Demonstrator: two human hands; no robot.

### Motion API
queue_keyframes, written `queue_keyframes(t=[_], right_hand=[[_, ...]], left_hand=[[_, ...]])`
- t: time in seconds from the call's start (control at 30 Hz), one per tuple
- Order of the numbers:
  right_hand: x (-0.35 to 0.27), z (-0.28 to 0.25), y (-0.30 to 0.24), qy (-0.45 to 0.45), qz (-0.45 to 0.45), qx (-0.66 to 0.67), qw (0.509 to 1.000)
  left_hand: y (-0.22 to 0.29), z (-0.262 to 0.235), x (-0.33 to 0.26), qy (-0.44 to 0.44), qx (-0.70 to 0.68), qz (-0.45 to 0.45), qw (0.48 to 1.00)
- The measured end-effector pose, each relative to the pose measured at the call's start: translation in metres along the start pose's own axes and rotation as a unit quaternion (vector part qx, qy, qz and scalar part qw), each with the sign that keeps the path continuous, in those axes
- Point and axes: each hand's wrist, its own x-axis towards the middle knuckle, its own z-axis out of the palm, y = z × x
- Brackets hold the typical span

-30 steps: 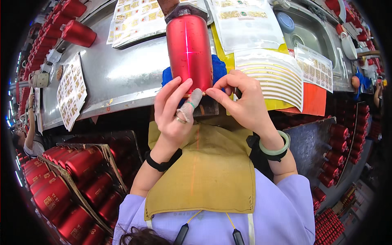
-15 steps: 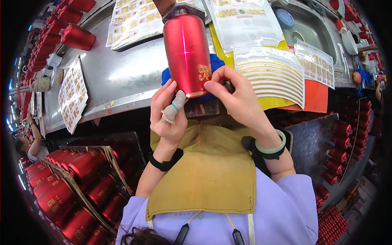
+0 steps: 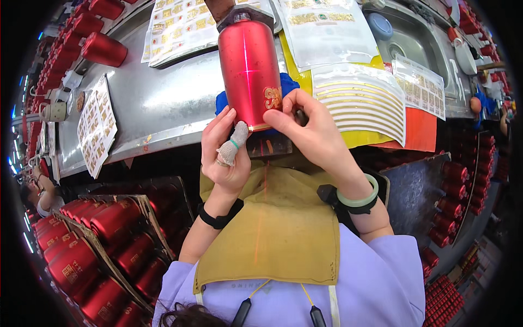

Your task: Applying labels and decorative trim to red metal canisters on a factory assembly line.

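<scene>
A shiny red bottle [image 3: 248, 71] lies on a blue cloth [image 3: 289, 83], its neck toward a dark metal holder [image 3: 239, 12] at the far end. Gold lettering [image 3: 273, 98] shows on its lower right side, and a thin gold line [image 3: 260, 128] runs along its near edge. My left hand [image 3: 225, 147] grips the bottle's near left edge, fingertips against it; a grey cloth cover with a green band sheathes one finger. My right hand [image 3: 313, 125] has its thumb pressed on the near right edge, fingers curled behind. The bottle hides some of those fingertips.
Sheets of gold stickers [image 3: 98, 125] lie on the metal bench [image 3: 163, 103]. A sheet of curved gold strips [image 3: 362, 101] lies right of the bottle. Red bottles fill a crate [image 3: 87, 256] at lower left. A sink [image 3: 417, 41] is at far right.
My right thumb has slid left along the bottle's near edge, and the right wrist has shifted slightly left. My left hand stays almost still; the bottle has hardly moved.
</scene>
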Motion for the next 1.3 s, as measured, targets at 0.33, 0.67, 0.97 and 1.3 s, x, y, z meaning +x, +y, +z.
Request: queue_keyframes(t=[0.33, 0.67, 0.97, 1.3], right_hand=[[0.002, -0.002, 0.006, -0.019, -0.009, -0.019, 1.0], [0.002, -0.019, 0.01, -0.001, -0.034, 0.102, 0.994], [-0.008, -0.025, -0.006, 0.106, -0.168, -0.058, 0.978], [-0.012, -0.01, 0.008, 0.178, -0.18, -0.212, 0.944]], left_hand=[[0.002, -0.002, 0.001, 0.0, 0.0, -0.006, 1.0], [0.008, 0.004, -0.007, -0.02, 0.083, -0.036, 0.996], [0.027, 0.016, -0.006, -0.034, 0.192, -0.018, 0.981], [-0.003, -0.011, 0.021, -0.102, 0.082, -0.132, 0.983]])
